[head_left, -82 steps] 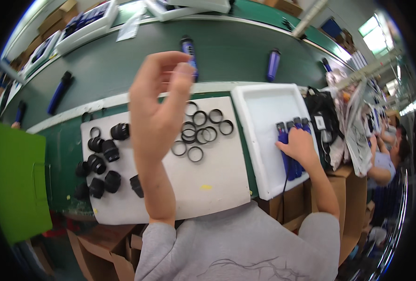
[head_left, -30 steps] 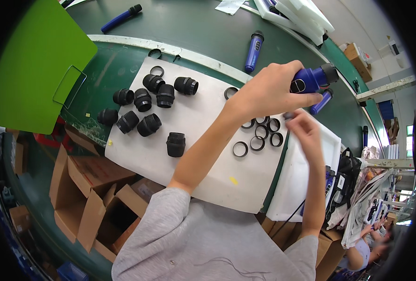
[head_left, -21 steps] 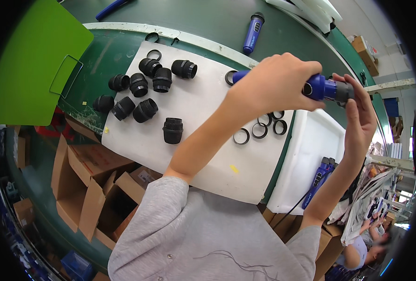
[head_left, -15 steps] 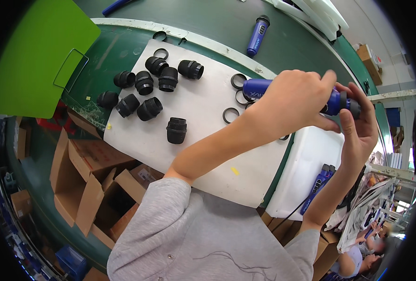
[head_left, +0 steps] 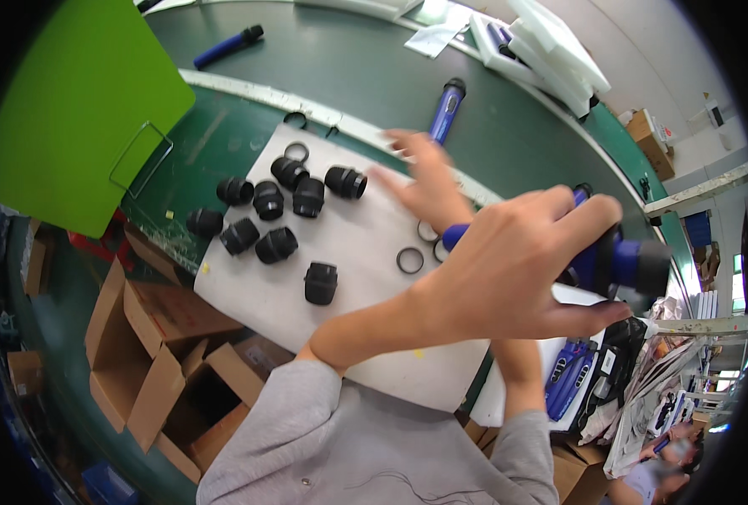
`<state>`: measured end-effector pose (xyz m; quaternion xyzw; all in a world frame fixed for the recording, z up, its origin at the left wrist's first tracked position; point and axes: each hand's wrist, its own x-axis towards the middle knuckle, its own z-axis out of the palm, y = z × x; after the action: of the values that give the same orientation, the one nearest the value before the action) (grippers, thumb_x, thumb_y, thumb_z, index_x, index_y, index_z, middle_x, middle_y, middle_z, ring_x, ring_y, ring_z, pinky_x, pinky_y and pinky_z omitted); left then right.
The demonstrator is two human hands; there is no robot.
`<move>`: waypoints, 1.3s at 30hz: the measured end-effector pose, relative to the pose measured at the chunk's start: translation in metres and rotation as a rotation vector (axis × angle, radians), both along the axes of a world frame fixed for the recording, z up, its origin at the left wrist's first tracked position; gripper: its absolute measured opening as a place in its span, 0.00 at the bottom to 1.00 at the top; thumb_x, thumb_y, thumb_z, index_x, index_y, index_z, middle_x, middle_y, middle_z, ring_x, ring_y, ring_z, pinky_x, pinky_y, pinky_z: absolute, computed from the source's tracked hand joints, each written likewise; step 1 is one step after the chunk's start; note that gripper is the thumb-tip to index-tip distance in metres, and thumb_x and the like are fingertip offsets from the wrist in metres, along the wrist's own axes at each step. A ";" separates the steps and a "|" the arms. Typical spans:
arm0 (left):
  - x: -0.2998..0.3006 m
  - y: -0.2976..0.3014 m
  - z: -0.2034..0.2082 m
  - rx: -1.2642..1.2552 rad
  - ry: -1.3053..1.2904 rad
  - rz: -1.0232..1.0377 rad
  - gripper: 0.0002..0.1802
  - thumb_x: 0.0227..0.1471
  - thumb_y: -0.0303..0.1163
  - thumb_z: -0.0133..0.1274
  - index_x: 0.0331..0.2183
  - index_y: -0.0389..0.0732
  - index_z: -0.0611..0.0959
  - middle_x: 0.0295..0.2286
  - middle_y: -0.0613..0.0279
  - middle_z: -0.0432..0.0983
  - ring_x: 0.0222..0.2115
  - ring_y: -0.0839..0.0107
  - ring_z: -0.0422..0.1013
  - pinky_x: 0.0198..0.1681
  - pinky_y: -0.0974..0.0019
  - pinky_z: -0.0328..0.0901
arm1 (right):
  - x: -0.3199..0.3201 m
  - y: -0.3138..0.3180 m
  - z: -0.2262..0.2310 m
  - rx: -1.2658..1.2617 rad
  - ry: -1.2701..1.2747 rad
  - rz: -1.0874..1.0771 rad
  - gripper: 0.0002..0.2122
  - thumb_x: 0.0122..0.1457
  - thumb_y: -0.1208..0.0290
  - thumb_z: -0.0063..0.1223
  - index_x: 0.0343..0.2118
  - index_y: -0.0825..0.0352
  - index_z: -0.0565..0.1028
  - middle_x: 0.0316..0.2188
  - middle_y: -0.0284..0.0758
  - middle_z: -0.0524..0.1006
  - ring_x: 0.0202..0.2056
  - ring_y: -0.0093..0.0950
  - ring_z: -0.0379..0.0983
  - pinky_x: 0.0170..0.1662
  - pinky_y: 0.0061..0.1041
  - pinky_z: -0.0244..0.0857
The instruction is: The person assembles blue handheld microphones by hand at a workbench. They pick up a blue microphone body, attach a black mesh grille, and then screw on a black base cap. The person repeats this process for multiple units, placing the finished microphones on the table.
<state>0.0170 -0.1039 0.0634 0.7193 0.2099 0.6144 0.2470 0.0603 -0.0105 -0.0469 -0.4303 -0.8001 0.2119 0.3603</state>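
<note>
The right tray (head_left: 490,406) holds blue mics (head_left: 569,379) side by side; the far tray (head_left: 519,70) holds more. The left hand (head_left: 513,269) is wrapped firmly round another mic (head_left: 616,263), above the mat's (head_left: 366,311) far right; its long axis runs left to right, black end pointing right and slightly near. The right hand (head_left: 429,178), fingers spread and gripping nothing, hovers near a black head (head_left: 344,182).

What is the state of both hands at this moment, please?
Left hand: closed around a blue microphone body.
Right hand: open and slightly blurred, nothing visible in it, near a black microphone head.
</note>
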 end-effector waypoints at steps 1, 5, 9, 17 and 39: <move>-0.002 0.000 0.000 -0.003 0.009 0.004 0.34 0.37 0.43 0.73 0.45 0.41 0.78 0.28 0.57 0.77 0.26 0.61 0.76 0.29 0.63 0.71 | -0.021 0.003 -0.012 0.107 -0.055 0.136 0.28 0.53 0.58 0.69 0.54 0.65 0.74 0.45 0.46 0.74 0.49 0.42 0.71 0.53 0.39 0.66; -0.011 0.002 0.001 -0.064 0.025 0.042 0.33 0.37 0.39 0.75 0.45 0.40 0.78 0.33 0.56 0.79 0.29 0.62 0.77 0.33 0.63 0.73 | -0.071 0.007 -0.061 -0.006 -0.266 0.141 0.23 0.50 0.62 0.67 0.47 0.66 0.76 0.43 0.43 0.75 0.50 0.41 0.69 0.53 0.37 0.61; -0.017 0.004 0.003 -0.175 0.103 0.051 0.33 0.40 0.39 0.74 0.47 0.39 0.77 0.35 0.53 0.79 0.32 0.60 0.78 0.37 0.62 0.72 | -0.040 0.008 -0.047 -0.115 0.021 -0.024 0.21 0.51 0.70 0.62 0.49 0.68 0.75 0.43 0.47 0.76 0.47 0.43 0.74 0.52 0.38 0.67; -0.027 0.026 -0.005 -0.281 0.358 0.111 0.28 0.44 0.42 0.70 0.43 0.39 0.78 0.29 0.53 0.79 0.28 0.56 0.77 0.34 0.59 0.71 | 0.117 -0.050 0.065 0.040 1.284 -0.086 0.20 0.65 0.69 0.54 0.56 0.71 0.66 0.47 0.43 0.74 0.50 0.44 0.76 0.52 0.39 0.72; -0.002 0.037 -0.020 -0.203 0.427 0.109 0.27 0.48 0.43 0.67 0.43 0.39 0.75 0.26 0.49 0.79 0.26 0.51 0.78 0.28 0.56 0.72 | 0.125 -0.088 0.096 0.022 0.799 -0.160 0.26 0.54 0.67 0.68 0.53 0.73 0.71 0.41 0.37 0.75 0.44 0.25 0.72 0.50 0.25 0.67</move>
<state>0.0153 -0.0669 0.0438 0.7921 0.3564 0.4366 0.2344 0.1853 -0.0981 0.0488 -0.3713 -0.5632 0.3252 0.6627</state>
